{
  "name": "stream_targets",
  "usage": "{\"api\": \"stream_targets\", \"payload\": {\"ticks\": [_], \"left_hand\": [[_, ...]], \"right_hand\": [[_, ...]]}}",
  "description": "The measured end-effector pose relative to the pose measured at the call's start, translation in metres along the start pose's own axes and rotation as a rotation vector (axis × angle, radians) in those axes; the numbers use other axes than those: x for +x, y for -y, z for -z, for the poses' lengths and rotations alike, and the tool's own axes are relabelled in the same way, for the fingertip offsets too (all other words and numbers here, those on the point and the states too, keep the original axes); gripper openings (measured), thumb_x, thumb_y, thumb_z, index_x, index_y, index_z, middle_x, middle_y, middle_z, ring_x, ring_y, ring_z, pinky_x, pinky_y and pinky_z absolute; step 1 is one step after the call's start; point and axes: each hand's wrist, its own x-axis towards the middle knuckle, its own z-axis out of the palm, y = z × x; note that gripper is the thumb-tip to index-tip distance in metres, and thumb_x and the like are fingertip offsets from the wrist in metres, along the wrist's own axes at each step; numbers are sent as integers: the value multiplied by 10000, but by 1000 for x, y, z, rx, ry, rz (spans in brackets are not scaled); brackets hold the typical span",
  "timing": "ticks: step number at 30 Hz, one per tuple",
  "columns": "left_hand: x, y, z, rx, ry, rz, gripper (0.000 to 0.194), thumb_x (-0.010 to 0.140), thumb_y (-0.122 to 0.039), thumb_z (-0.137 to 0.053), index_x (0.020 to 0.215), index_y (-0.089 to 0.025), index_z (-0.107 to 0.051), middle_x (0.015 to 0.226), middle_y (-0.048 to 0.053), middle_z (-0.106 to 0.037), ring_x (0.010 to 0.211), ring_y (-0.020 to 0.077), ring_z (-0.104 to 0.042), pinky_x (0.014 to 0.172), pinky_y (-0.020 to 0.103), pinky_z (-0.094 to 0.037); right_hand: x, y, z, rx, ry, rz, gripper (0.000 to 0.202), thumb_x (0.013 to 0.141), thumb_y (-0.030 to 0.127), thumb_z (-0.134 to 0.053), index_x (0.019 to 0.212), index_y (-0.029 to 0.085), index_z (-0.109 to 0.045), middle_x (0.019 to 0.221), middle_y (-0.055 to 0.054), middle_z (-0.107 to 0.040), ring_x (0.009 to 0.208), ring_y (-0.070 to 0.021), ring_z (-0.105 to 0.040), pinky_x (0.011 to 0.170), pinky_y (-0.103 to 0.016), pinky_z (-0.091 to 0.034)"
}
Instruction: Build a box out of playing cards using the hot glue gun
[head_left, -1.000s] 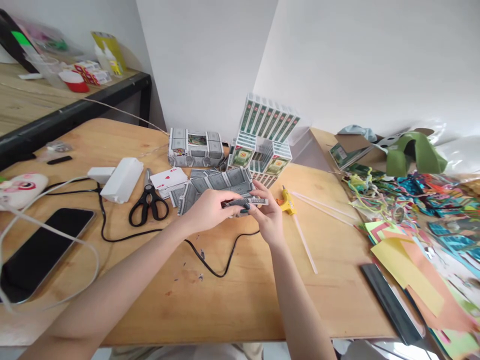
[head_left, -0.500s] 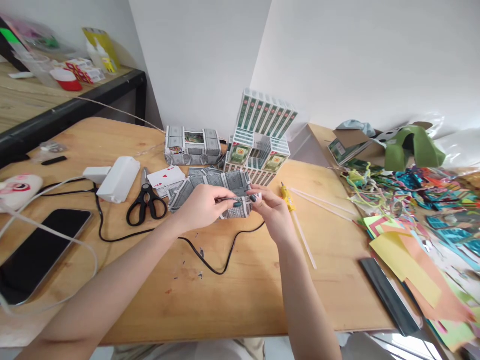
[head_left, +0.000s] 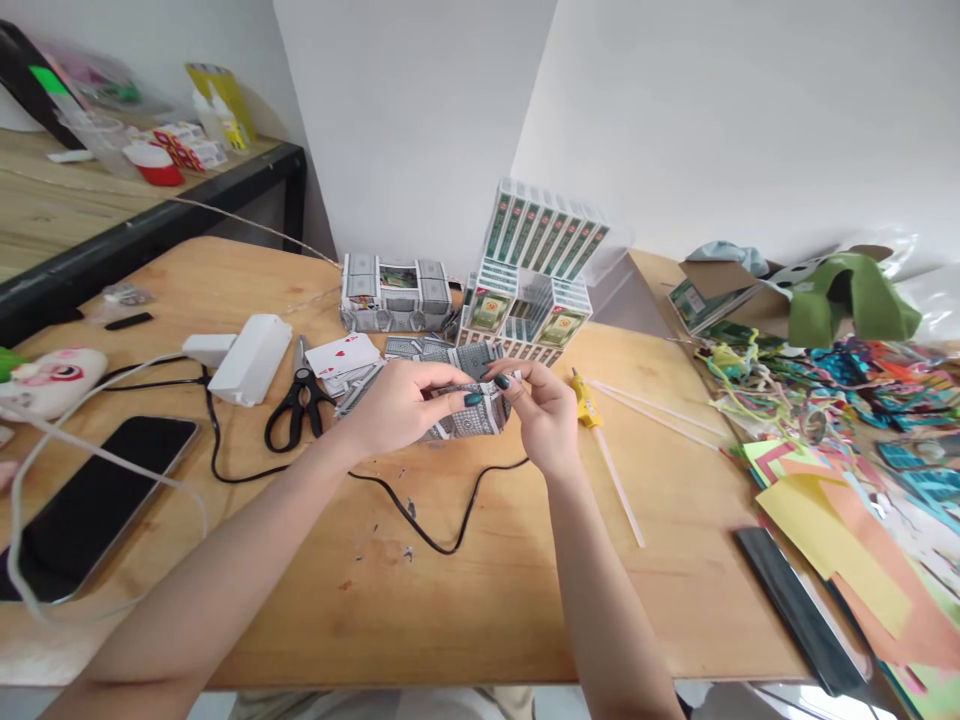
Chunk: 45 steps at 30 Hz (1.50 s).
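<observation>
A structure made of grey-backed playing cards (head_left: pixel 480 418) lies at mid-table, partly hidden behind my hands. My left hand (head_left: pixel 397 402) pinches its upper edge between thumb and fingers. At its right end, my right hand (head_left: pixel 546 412) is closed with thumb and forefinger together on a card edge. Just left of it are loose playing cards (head_left: pixel 343 354), an ace of hearts on top, and black-handled scissors (head_left: pixel 298 402). Behind stands another box-like piece built of cards (head_left: pixel 395 296), beside a stack of green-and-white card boxes (head_left: pixel 546 232).
A yellow glue gun (head_left: pixel 587 402) with a clear glue stick lies right of my hands. A black cable (head_left: pixel 431 543) loops in front. At left are a phone (head_left: pixel 101 505) and a white box (head_left: pixel 251 360); coloured paper (head_left: pixel 832 540) and craft scraps cover the right.
The camera view has shifted slightly, moving the scene to the right. My right thumb and fingers have shifted a little along the card structure's right end; my left hand keeps its pinch.
</observation>
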Motion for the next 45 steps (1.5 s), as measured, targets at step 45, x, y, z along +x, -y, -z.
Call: {"api": "stream_targets", "payload": {"ticks": [45], "left_hand": [[-9,7,-28,373,-329,-251,173,927,-255,-401,850,-186,-539,702,6,-633,612,121,-582,590,232,-438]], "right_hand": [[-3,-27,-42,-12,-286,314,175,962,328,-377,827,250,-457,769,-3,-545,788,-163,-569,873,-413,-473]]}}
